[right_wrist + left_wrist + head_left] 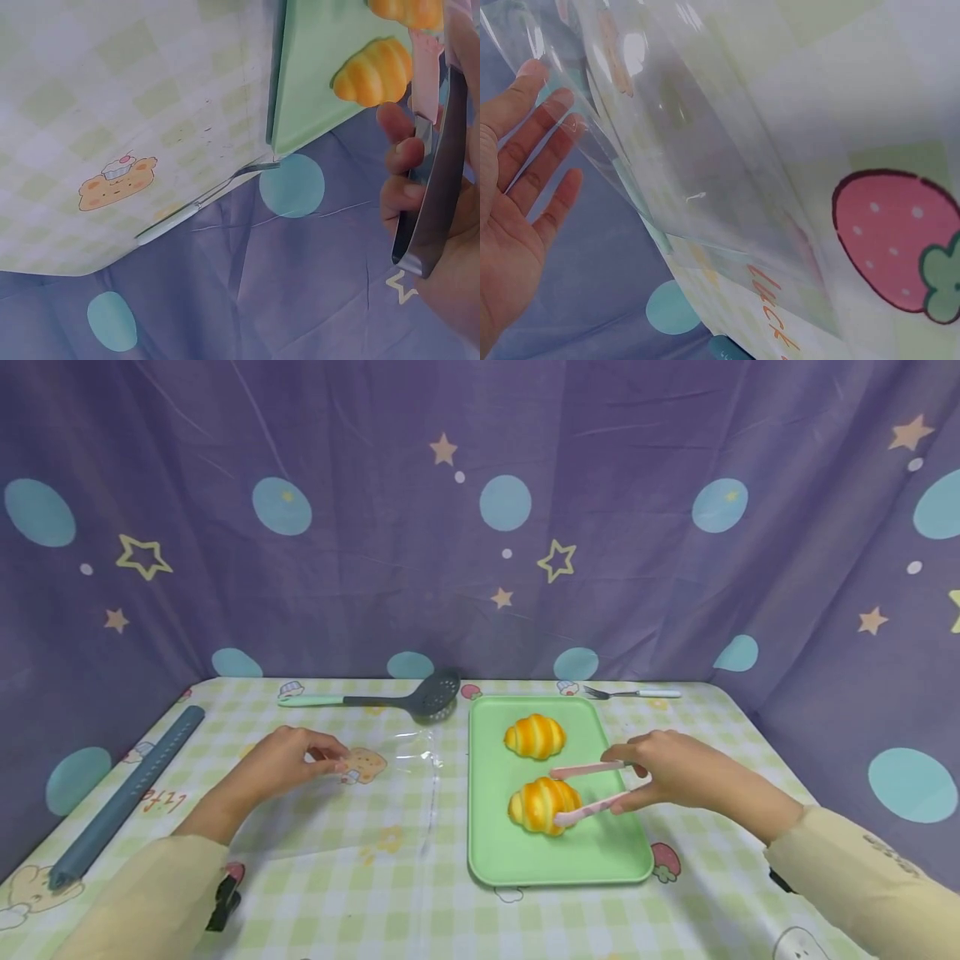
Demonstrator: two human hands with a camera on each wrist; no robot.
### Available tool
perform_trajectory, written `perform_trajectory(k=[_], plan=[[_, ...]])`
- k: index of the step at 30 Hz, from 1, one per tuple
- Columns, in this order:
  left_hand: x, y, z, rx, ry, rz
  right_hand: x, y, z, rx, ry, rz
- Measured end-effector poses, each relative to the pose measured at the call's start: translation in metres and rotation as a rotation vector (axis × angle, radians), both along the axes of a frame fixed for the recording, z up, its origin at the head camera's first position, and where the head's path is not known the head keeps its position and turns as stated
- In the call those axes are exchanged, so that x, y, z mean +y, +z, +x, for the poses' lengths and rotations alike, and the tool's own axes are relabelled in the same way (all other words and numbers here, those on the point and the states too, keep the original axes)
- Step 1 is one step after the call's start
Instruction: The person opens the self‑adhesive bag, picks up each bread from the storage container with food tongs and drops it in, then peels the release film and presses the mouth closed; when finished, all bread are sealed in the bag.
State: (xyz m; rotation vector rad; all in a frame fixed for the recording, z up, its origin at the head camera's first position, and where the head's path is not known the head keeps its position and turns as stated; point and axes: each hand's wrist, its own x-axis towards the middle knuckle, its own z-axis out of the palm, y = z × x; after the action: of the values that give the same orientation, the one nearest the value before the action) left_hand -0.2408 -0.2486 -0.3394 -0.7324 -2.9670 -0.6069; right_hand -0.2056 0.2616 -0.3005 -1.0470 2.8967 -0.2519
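Observation:
My left hand pinches the edge of a clear plastic bag, which lies over the tablecloth and lifts at that edge. In my right hand is a pair of metal tongs with pink tips. Those tips stand on either side of the nearer toy croissant, overlapping its right part in the head view. This croissant, yellow and orange, sits on a light green tray. A second croissant lies behind it on the same tray.
A dark skimmer with a mint handle lies at the back left. Behind the tray to the right is a fork with a white handle. A long dark blue-green box runs along the left edge. Purple curtain hangs behind the table.

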Motion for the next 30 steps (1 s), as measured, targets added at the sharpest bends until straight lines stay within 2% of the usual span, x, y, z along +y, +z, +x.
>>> perform_trajectory(k=[3,9,16,26,30], plan=[[0.0,0.0,0.0,0.0,-0.004,0.001,-0.002,-0.001,-0.002,-0.006,0.006,0.002],[0.0,-0.001,0.001,-0.015,-0.008,0.011,-0.002,-0.004,-0.005,-0.106,-0.007,-0.024],[0.001,-0.001,0.001,-0.021,-0.016,0.013,-0.001,-0.004,-0.003,-0.153,-0.024,-0.007],[0.001,0.0,-0.001,-0.029,-0.004,0.015,0.0,-0.012,0.001,-0.045,-0.052,0.016],[0.002,-0.001,-0.002,-0.031,-0.005,0.02,0.001,-0.018,0.004,0.041,-0.034,-0.013]])
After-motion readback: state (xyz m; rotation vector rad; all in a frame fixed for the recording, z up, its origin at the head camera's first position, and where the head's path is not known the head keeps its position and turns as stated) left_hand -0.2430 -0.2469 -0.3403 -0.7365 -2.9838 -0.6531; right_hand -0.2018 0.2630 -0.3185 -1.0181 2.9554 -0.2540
